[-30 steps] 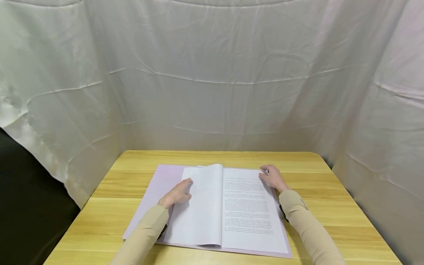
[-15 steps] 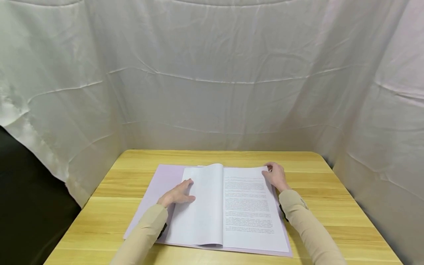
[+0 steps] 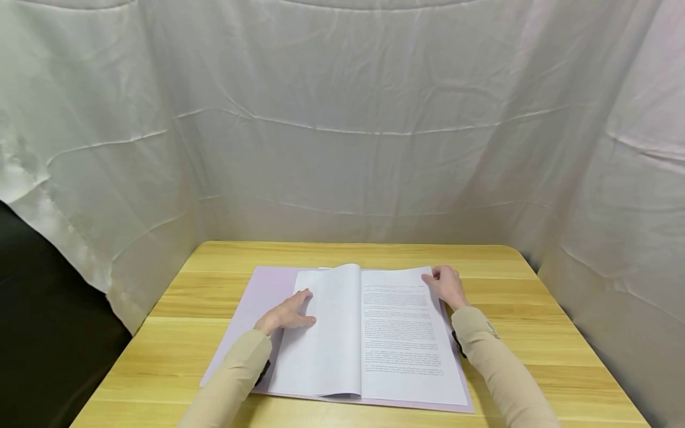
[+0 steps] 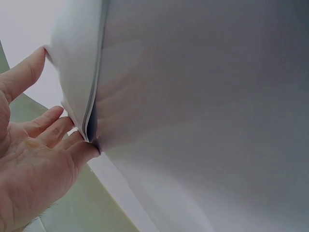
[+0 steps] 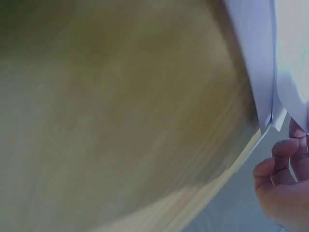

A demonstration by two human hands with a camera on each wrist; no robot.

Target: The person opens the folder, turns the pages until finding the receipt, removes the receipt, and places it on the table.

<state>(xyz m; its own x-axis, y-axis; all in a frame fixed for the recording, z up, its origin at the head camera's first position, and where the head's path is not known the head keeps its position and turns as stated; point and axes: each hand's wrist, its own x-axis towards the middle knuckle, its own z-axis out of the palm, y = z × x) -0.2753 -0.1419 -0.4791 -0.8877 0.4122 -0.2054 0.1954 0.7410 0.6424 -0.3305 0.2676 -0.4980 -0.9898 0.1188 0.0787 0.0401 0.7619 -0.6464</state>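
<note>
Head view: at the folder's (image 3: 270, 291) left, the left grip (image 3: 286, 312) rested spread on pages (image 3: 332, 339); toward its far-right corner, the right grip (image 3: 447, 286) pinched a sheet (image 3: 401, 333) that hasty tugging could tear.

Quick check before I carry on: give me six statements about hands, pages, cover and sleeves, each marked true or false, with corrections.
1. The right hand holds the far right corner of the printed page. True.
2. The left hand touches the left page. True.
3. The left page's upward face carries dense print. False: it looks blank.
4. A lilac cover lies beneath the pages. True.
5. The cover is closed. False: it lies open on the wooden table.
6. Both sleeves are black. False: both sleeves are beige.
</note>
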